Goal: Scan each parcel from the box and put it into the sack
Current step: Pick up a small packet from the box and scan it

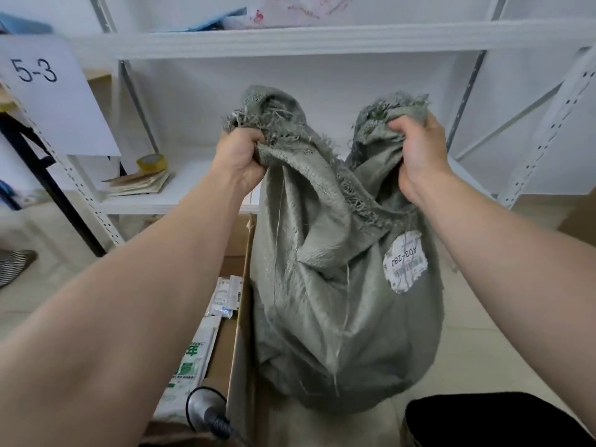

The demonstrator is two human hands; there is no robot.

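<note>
A grey-green woven sack [338, 301] hangs in front of me, bulging at the bottom, with a round white label [405, 261] on its side. My left hand [240, 156] grips the frayed left part of the sack's mouth. My right hand [419, 150] grips the right part, so the mouth is bunched into two handfuls. To the left of the sack stands the open cardboard box [240, 317] with white parcels [193, 359] lying inside. A dark handheld scanner [206, 408] with a cable rests at the box's near end.
White metal shelving [290, 37] stands behind the sack. On its lower board lie a roll of yellow tape [151, 162] and some flat cardboard. A sheet marked 5-3 [54, 98] hangs at left. The floor is pale tile; a black shape [483, 421] is at bottom right.
</note>
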